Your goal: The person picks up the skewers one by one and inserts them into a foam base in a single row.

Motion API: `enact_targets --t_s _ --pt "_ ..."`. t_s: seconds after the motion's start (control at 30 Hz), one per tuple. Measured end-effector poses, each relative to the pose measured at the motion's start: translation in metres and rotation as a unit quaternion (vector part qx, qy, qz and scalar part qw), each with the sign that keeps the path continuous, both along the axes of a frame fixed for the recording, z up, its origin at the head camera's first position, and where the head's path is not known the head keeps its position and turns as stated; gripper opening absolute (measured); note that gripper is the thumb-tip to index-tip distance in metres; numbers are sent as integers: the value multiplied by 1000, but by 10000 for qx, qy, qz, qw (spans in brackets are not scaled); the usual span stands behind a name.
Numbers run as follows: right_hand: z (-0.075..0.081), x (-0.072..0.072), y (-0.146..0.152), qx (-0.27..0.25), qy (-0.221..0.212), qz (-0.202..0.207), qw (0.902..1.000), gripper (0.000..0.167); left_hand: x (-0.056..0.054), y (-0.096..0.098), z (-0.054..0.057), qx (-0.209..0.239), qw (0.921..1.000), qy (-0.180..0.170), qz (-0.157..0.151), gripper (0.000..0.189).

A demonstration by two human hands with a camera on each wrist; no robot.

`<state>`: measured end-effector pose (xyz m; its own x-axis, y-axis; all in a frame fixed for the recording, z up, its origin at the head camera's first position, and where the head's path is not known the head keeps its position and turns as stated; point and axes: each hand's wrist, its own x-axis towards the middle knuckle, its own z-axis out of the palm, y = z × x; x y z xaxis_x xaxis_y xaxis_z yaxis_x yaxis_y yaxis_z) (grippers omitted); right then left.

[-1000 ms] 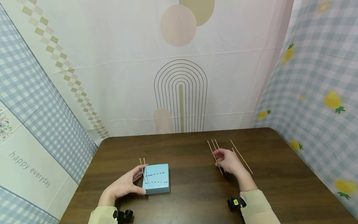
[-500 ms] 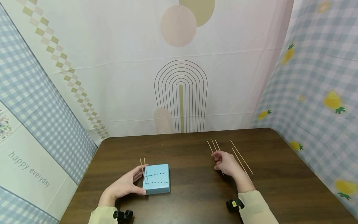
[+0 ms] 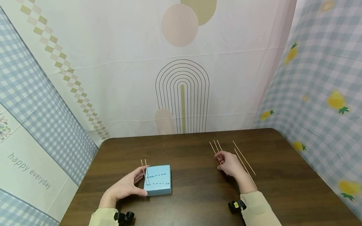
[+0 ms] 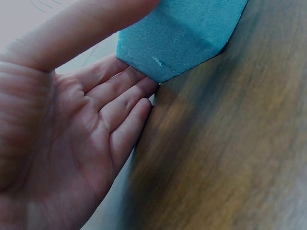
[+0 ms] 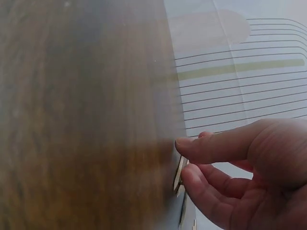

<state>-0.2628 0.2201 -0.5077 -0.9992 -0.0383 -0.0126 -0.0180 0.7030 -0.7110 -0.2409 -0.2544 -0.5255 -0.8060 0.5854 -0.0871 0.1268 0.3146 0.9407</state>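
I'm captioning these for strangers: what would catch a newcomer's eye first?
Probably the pale blue block on the dark table, left of centre: two thin sticks stand in its left end and the left hand grips it. Next comes the right hand, curled over loose sticks further right.

The lettering [image 3: 29, 171] reads "happy everyday", in thin grey lowercase characters on one line that slopes down toward the right. It is printed on the white panel [image 3: 31, 192] of the blue-and-white checked cloth [image 3: 36, 91] at the left of the head view, between the checked areas above and below. The yellow patch [image 3: 236, 205] on the black device [image 3: 232, 208] at the right wrist carries a mark too small to read.
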Motion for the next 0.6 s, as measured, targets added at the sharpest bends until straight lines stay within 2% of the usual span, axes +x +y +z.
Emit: enact_targets --t_s 0.3,0.6 --pt "-2 2 1 243 188 46 9995 40 0 0 -1 30 10000 -1 -19 109" --pt "-1 -1 1 430 -8 -112 9990 35 0 0 1 -65 10000 49 -36 109"
